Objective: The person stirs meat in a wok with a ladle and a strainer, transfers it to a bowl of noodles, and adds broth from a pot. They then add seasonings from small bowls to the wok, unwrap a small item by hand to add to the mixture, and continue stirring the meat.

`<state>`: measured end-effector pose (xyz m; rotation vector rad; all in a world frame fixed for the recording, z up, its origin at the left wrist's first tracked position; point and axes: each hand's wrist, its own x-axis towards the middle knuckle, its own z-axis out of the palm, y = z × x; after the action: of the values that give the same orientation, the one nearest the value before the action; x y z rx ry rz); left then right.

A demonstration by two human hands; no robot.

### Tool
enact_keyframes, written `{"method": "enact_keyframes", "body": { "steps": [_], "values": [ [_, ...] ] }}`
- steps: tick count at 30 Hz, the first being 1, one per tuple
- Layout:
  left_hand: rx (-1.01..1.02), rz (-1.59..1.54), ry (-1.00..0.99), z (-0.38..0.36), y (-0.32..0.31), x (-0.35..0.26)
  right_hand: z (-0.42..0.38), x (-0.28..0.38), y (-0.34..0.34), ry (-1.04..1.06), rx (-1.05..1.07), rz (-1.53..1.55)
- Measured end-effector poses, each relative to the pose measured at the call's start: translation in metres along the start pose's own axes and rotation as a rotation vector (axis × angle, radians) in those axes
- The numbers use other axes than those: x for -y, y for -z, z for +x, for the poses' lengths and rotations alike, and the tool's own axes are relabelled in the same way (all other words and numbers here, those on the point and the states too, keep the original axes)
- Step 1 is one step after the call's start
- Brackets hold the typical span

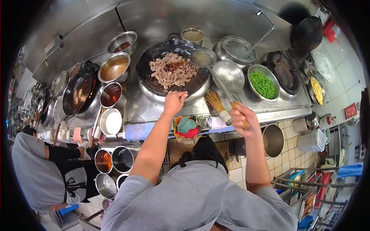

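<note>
My left hand (175,102) is closed at the near rim of a large black wok (145,73). Sliced cooked meat (175,70) fills the middle of the wok, with dark red sauce on top. My right hand (243,118) grips the wooden handle end of a long ladle (222,82). The ladle's bowl hangs over the wok's right rim and seems to hold some pale liquid. Right of the wok lie a perforated strainer (228,76) and a bamboo wok brush (216,104), the brush close to my right hand.
A bowl of green peppers (264,84) and a covered metal pot (236,50) stand to the right. Bowls of sauce (114,67) and a white container (111,122) line the left. A bundled cloth (187,127) sits at the counter edge. Another person (42,169) stands at far left.
</note>
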<state>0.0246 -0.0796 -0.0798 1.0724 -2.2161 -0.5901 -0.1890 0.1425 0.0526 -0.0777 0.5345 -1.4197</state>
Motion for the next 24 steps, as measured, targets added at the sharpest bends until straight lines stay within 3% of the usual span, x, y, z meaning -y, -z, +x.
{"method": "enact_keyframes", "body": {
  "steps": [3, 5, 6, 8, 10, 12, 13, 14, 16, 18, 20, 22, 24],
  "values": [
    [-0.013, 0.013, -0.014, -0.001, 0.001, -0.001, 0.05, -0.017, -0.012, 0.006, -0.091, -0.262],
    [-0.013, 0.019, -0.006, -0.001, 0.002, 0.002, 0.071, -0.029, -0.015, 0.112, -0.285, -0.829],
    [-0.038, -0.011, -0.039, -0.002, -0.001, 0.005, 0.079, -0.031, -0.007, 0.105, -0.283, -0.831],
    [-0.062, -0.042, -0.07, 0.002, -0.006, 0.012, 0.095, -0.032, 0.013, 0.246, -0.336, -1.129],
    [-0.046, -0.015, -0.043, 0.003, -0.009, 0.017, 0.106, -0.025, 0.022, 0.215, -0.421, -1.301],
    [-0.047, -0.029, -0.048, -0.001, -0.005, 0.015, 0.125, -0.013, 0.03, 0.265, -0.489, -1.63],
    [-0.045, -0.045, -0.062, -0.001, -0.002, 0.012, 0.156, -0.009, 0.077, 0.402, -0.476, -1.85],
    [-0.037, -0.047, -0.051, -0.003, 0.0, 0.01, 0.156, -0.018, 0.072, 0.386, -0.476, -1.85],
    [-0.036, -0.01, -0.036, -0.002, 0.002, 0.007, 0.155, -0.05, 0.032, 0.015, -0.42, -1.251],
    [-0.028, -0.028, -0.038, 0.001, -0.002, 0.009, 0.146, -0.077, 0.009, -0.1, -0.307, -0.991],
    [-0.073, -0.024, -0.048, -0.002, -0.003, 0.011, 0.142, -0.072, 0.009, -0.115, -0.292, -0.898],
    [-0.082, -0.055, -0.024, -0.004, -0.003, 0.006, 0.128, -0.035, 0.008, -0.162, -0.201, -0.484],
    [-0.114, -0.015, -0.028, -0.004, -0.003, 0.003, 0.098, -0.023, -0.016, -0.162, -0.245, -0.54]
  ]
}}
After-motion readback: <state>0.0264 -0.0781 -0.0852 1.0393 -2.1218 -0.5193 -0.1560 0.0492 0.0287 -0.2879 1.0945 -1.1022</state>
